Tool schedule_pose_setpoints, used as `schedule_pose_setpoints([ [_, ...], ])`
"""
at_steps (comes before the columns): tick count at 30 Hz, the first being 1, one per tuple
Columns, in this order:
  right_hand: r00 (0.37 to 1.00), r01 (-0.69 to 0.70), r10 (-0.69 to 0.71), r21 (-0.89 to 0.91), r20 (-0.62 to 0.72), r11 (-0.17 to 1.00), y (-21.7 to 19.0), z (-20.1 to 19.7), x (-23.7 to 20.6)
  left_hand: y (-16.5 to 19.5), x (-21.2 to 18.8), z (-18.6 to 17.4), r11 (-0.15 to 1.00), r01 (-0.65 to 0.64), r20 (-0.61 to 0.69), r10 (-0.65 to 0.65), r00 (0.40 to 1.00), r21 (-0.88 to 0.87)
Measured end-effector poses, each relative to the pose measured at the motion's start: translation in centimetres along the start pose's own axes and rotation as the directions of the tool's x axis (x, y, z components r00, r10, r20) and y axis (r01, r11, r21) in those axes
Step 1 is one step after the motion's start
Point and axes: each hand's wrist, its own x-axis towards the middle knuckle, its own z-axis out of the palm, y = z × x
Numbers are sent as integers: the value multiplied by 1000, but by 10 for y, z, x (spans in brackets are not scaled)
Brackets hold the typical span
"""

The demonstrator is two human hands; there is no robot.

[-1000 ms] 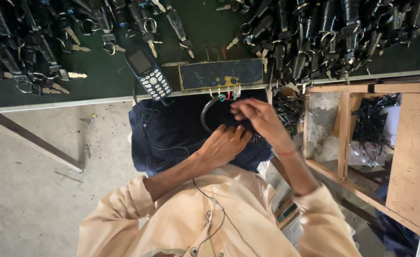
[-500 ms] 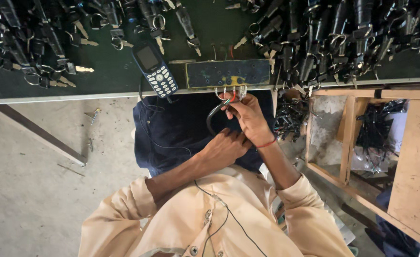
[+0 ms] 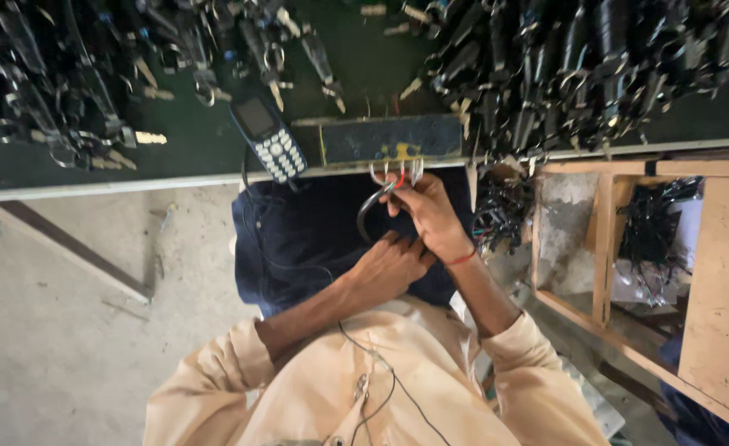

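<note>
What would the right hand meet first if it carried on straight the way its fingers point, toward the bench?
The right hand, holding a black cable with bared coloured wires, points at the bench edge. It would probably first meet the dark rectangular block lying there, though depth is hard to judge from above.

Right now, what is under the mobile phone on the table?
The mobile phone lies on the dark green table, its lower end jutting past the pale table edge. A thin black cord hangs just below it. The table surface directly beneath the phone is covered and cannot be seen.

Right hand (image 3: pixel 427 216) raised, fingers pinched; left hand (image 3: pixel 391 266) apparently curled below.
</note>
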Motion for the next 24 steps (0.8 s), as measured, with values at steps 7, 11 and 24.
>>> schedule_pose_setpoints([
  [7,999,-34,41,-237,25,971,-12,-34,-13,-4,3,-3,1000,-3,-36,2,999,-27],
  [11,999,-20,36,-549,18,836,-18,-67,-39,-7,0,-2,997,-40,-107,33,994,-71],
  [24,936,351,-88,-919,340,179,-21,-96,-107,0,12,-14,975,70,33,-64,997,-209],
])
